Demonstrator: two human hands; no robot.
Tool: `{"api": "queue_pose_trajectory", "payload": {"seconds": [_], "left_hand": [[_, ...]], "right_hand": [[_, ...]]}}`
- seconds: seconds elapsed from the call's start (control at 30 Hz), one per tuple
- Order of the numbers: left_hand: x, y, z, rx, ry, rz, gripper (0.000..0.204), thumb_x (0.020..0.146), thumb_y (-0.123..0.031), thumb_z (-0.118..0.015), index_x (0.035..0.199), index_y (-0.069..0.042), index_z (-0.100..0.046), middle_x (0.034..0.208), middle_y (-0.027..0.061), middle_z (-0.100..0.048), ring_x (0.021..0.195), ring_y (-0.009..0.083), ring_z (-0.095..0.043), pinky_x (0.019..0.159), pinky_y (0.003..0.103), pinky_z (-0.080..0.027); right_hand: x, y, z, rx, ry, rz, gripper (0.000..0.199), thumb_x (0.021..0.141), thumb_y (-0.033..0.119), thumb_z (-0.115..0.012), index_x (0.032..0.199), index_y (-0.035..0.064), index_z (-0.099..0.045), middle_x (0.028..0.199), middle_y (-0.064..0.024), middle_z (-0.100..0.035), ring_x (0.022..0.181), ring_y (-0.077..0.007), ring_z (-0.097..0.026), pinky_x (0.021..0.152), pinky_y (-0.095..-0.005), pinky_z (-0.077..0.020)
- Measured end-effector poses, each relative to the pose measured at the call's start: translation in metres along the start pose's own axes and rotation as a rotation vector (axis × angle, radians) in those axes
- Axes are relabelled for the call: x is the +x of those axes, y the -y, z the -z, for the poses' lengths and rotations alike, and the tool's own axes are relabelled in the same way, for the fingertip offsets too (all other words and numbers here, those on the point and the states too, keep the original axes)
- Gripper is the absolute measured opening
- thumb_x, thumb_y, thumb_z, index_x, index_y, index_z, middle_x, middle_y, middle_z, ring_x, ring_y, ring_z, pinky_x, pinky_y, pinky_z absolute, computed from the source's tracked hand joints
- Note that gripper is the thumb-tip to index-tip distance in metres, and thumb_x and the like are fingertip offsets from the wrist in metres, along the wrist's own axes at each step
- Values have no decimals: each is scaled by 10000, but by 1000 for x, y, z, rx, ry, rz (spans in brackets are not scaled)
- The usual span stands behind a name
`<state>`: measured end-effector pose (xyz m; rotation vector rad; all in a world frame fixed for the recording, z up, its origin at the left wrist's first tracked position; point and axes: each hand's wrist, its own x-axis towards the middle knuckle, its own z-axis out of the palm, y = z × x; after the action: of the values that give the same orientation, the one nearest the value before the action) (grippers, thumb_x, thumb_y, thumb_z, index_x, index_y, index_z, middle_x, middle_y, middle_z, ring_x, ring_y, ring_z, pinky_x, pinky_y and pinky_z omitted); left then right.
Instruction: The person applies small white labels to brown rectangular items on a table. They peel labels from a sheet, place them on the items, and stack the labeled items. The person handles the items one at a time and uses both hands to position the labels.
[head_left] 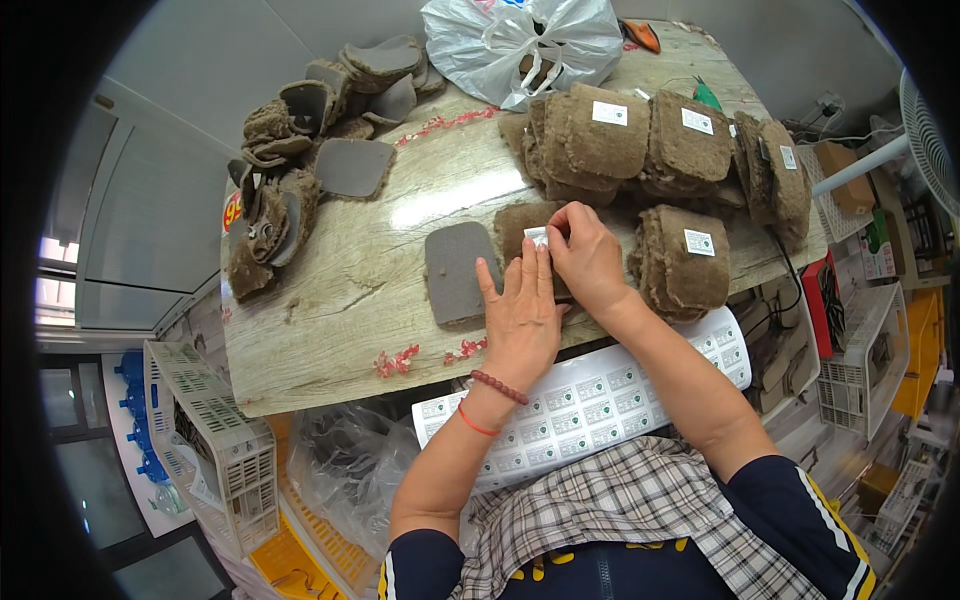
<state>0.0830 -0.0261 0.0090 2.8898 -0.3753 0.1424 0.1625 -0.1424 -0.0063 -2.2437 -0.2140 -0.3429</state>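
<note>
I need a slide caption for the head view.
Left hand and right hand at a white label on a brown pad.

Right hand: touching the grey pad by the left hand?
Apart: in the head view, the left hand lies between the right hand and the grey pad.

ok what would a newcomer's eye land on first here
Probably the left hand and right hand at centre, both at a white label on a fuzzy brown pad. Next, likely the bulky plastic bag at the far side of the table and the broad sheet of labels below its near edge.
</note>
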Motion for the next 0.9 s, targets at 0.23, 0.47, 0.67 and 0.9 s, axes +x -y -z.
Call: {"api": "queue_pose_trajectory", "payload": {"seconds": [0.23, 0.47, 0.67, 0.9], "left_hand": [[1, 1, 2, 20, -2, -15, 842, 837, -265, -710, 1498, 51, -296, 1512, 153, -373, 1306, 262, -411, 1176, 596, -82], [0, -3, 1, -36, -12, 30, 810, 827, -242, -730, 1489, 6, -334, 1550, 159, -316, 1320, 276, -401, 1167, 603, -122], [-7, 1, -4, -126, -85, 54, 823, 817, -223, -748, 1497, -33, -326, 1580, 158, -258, 1371, 298, -357, 1173, 585, -138], [-25, 3, 4, -236, -201, 98, 893, 825, -184, -743, 1540, -49, -226, 1589, 190, -221, 1461, 327, -246, 1199, 523, -123]], "right_hand": [[-1, 10, 5, -54, 16, -32, 338, 857, 145, -659, 1150, 46, -522, 1000, -147, -575, 898, -368, -627, 721, -468, -514], [-1, -8, -2, -74, -75, -107, 413, 867, 234, -660, 1170, -7, -519, 1134, -227, -516, 967, -449, -597, 822, -502, -497], [7, -1, 2, -32, -12, -249, 346, 861, 267, -673, 1087, 23, -579, 1119, -204, -543, 973, -422, -606, 813, -487, -493], [3, 4, 3, 407, -145, -166, 204, 840, 143, -714, 973, 25, -614, 945, -123, -643, 813, -248, -639, 756, -362, -511]]}}
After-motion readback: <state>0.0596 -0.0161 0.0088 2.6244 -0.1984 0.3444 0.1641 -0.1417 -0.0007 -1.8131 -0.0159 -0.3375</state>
